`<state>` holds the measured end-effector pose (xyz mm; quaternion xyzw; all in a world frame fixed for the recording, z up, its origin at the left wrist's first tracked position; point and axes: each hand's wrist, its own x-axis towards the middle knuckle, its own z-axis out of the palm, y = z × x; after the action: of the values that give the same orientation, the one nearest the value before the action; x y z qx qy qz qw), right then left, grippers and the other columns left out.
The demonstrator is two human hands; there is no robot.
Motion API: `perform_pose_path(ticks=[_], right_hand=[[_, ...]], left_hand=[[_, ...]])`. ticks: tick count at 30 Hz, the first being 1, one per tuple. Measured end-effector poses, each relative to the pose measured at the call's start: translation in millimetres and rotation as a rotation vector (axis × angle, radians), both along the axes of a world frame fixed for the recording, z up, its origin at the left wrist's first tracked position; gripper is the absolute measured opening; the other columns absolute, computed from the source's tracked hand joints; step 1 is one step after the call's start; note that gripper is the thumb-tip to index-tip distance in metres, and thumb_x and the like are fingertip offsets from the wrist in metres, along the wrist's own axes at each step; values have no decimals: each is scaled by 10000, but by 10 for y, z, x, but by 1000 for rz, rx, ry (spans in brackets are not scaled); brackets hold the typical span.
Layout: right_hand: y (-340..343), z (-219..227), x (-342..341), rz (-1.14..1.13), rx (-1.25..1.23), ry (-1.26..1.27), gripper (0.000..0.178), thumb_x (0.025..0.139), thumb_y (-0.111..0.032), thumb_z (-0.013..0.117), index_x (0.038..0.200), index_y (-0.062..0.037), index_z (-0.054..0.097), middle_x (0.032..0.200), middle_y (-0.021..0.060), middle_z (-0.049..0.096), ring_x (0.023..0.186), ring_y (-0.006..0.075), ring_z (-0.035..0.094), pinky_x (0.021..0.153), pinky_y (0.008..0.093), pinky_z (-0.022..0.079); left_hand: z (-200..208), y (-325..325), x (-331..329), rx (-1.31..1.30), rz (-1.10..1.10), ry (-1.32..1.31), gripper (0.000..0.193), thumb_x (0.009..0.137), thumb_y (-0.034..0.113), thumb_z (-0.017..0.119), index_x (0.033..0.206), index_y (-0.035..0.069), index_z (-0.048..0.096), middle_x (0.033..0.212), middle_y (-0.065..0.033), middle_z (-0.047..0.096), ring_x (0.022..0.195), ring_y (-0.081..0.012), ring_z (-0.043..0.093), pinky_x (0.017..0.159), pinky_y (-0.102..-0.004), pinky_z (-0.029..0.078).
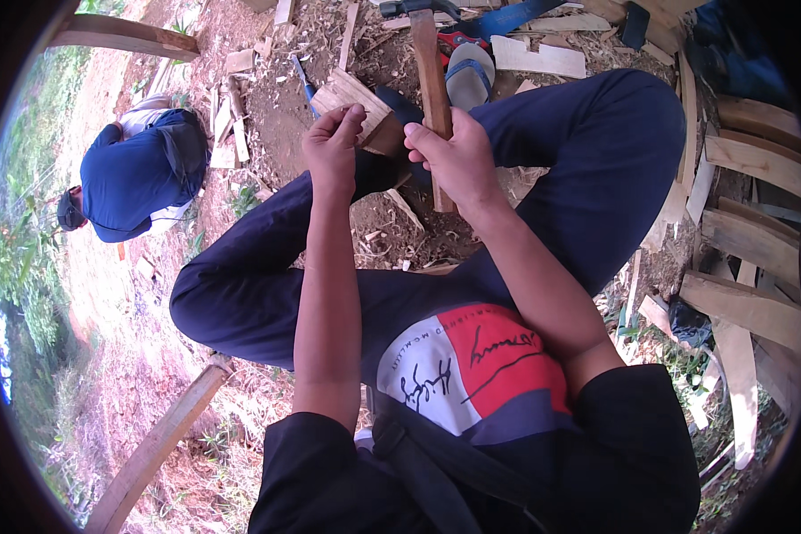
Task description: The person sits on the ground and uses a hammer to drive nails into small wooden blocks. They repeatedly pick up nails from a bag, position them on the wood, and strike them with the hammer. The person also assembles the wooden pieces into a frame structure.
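My right hand (461,165) is wrapped round the wooden handle of a hammer (431,76). The hammer stands roughly upright in the picture, its dark metal head at the top edge. Left of it, my left hand (333,147) is raised with thumb and fingertips pinched together; whatever they hold is too small to make out. Behind the left hand is a pale wooden block (358,96), partly covered by the fingers. A thin tool with a blue handle (309,92) lies just left of that block.
My bent legs (587,169) frame the work spot. Beyond them lie a grey sandal (469,78), a blue tool (518,16) and wood offcuts (538,58). Curved timber pieces (748,236) are stacked at right. A person in blue (142,178) crouches at far left, near wooden posts (156,454).
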<state>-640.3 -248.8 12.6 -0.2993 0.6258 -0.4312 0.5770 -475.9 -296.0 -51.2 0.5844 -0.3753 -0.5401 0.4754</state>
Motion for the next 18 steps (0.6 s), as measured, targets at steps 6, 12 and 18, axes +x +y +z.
perform_pose_path(ticks=[6, 12, 18], right_hand=[[48, 25, -139, -44, -37, 4, 248, 885, -218, 696, 966, -17, 576, 807, 49, 659, 671, 85, 629, 603, 231, 490], [75, 312, -296, -19, -112, 93, 245, 924, -240, 661, 935, -18, 559, 724, 27, 601, 574, 68, 554, 522, 227, 444], [181, 545, -373, -56, -392, 12, 239, 998, -260, 563, 999, -21, 541, 733, 20, 562, 570, 61, 514, 527, 203, 423]], left_hand=[[-27, 9, -84, -76, -47, -354, 226, 887, 203, 727, 945, -15, 730, 742, 4, 675, 652, -34, 531, 602, -221, 435], [-124, -29, -111, -73, -26, -519, 264, 861, 248, 745, 900, -12, 734, 663, -41, 651, 619, -60, 540, 597, -269, 447], [-148, -37, -104, -104, -33, -557, 250, 854, 249, 744, 897, 3, 731, 687, -105, 666, 620, -121, 602, 608, -298, 461]])
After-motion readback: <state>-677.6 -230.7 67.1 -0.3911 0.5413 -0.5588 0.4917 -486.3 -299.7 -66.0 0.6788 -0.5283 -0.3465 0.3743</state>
